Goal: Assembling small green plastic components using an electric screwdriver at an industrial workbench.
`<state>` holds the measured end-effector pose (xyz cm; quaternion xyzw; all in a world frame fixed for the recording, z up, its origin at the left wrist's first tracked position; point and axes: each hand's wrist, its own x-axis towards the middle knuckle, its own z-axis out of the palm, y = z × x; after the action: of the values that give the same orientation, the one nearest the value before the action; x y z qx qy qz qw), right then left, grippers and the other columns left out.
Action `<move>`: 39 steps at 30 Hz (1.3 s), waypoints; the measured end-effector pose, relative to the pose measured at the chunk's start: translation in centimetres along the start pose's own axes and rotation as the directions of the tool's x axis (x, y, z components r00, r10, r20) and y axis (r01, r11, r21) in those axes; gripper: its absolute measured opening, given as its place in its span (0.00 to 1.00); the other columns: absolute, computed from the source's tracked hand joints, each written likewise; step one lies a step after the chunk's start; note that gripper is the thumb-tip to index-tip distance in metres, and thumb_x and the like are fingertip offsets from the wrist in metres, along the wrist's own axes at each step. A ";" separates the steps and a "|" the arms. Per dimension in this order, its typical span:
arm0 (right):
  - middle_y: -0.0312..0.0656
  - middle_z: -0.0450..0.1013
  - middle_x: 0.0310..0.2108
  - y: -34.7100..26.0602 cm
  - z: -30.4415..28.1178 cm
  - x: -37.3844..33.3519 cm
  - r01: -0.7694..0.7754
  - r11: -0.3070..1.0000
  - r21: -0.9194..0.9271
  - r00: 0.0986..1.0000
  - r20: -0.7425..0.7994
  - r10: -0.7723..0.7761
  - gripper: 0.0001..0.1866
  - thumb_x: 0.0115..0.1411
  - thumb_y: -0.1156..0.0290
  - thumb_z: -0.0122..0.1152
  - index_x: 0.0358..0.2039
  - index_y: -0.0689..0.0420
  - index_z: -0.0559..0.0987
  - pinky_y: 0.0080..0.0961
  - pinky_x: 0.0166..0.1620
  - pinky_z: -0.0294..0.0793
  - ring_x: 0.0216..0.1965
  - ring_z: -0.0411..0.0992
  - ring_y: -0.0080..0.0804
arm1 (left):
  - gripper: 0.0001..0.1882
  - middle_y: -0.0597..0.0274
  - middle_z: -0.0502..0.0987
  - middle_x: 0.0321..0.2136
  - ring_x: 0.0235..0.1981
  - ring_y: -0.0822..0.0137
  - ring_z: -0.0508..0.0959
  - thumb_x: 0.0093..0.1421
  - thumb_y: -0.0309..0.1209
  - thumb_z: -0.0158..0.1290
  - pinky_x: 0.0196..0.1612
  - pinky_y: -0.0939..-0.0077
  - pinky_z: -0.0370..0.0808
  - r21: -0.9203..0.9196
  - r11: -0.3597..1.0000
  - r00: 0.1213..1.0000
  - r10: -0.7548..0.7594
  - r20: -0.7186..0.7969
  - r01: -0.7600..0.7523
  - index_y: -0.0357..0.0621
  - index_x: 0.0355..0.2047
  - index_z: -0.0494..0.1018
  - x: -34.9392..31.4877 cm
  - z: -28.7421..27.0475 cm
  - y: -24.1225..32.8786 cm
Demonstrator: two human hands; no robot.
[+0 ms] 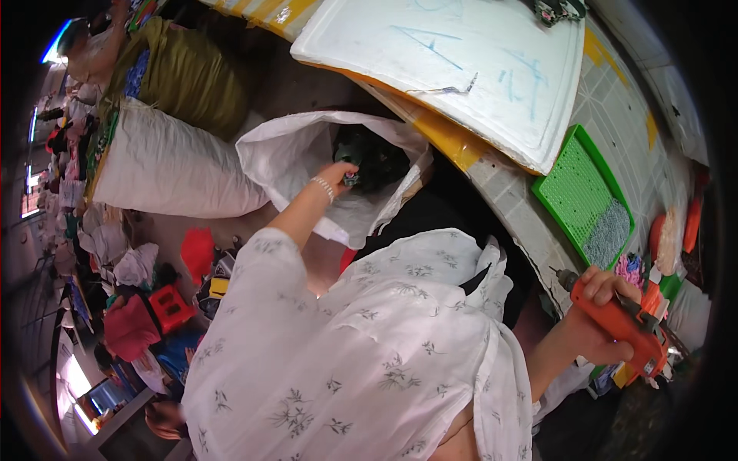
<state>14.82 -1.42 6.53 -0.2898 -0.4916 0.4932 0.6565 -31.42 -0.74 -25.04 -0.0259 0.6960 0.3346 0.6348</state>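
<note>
My left hand [337, 177], with a pale bracelet at its wrist, reaches into the mouth of an upright white woven sack [280, 146]. Its fingers are closed around a small dark thing with a pinkish spot, too small and shaded to name. Dark greenish-black items [377, 160] lie inside the sack, just past the fingertips. On the right, away from the table edge, my right hand [603, 323] is wrapped around an orange power drill [624, 326]. Its thin metal bit points up and to the left.
A white foam board [453, 65] with blue marks lies on the table [503, 188]. On it rests a dark patterned bundle [560, 11]. A green basket [576, 188] holds small grey pieces. Full white [173, 165] and olive [188, 73] sacks stand left; people sit beyond.
</note>
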 end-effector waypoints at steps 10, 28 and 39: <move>0.38 0.65 0.26 -0.5 -0.1 -0.9 -0.025 1.000 -0.012 0.999 -0.033 0.024 0.44 0.46 0.30 0.51 0.44 0.63 0.69 0.31 0.36 0.62 0.28 0.65 0.30 | 0.29 0.56 0.64 0.50 0.44 0.53 0.69 0.46 0.37 0.61 0.45 0.53 0.69 0.194 0.977 0.992 -0.074 -0.106 0.094 0.42 0.48 0.66 2.3 6.2 1.6; 0.39 0.65 0.25 -0.2 -0.5 -0.2 -0.055 0.998 -0.027 0.997 -0.049 0.053 0.43 0.47 0.31 0.51 0.44 0.62 0.68 0.30 0.34 0.62 0.26 0.64 0.31 | 0.11 0.61 0.76 0.27 0.23 0.71 0.76 0.54 0.33 0.54 0.26 0.80 0.72 0.219 0.842 0.869 0.462 0.179 -0.493 0.40 0.34 0.72 -10.3 7.5 6.2; 0.39 0.65 0.22 0.3 -0.1 -0.1 0.008 0.997 -0.071 0.991 -0.129 -0.017 0.38 0.49 0.35 0.52 0.39 0.63 0.65 0.27 0.30 0.63 0.23 0.64 0.30 | 0.06 0.67 0.74 0.20 0.20 0.81 0.72 0.55 0.27 0.55 0.23 0.86 0.71 0.084 0.478 0.460 0.763 0.454 -0.875 0.36 0.28 0.74 -24.1 15.1 16.0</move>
<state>14.74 -1.40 6.18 -0.3413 -0.4668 0.4517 0.6794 -21.08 9.84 4.06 0.4757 0.5348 0.4876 0.4999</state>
